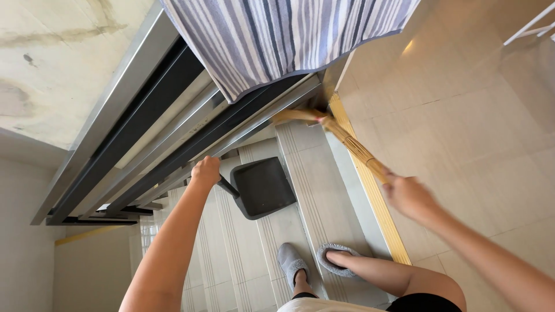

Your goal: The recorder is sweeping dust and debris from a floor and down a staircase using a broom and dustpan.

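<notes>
Grey plastic dustpan was gripped by its handle in the closed left hand; a straw broom was clasped in the right hand, beneath a striped hanging towel beside the railing.

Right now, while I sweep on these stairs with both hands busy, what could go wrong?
1. Both hands are occupied: left hand holds the dark dustpan, right hand the straw broom. Neither grips the metal railing, so a slip may become a fall.
2. Your grey slippers stand on narrow tiled steps.
</notes>
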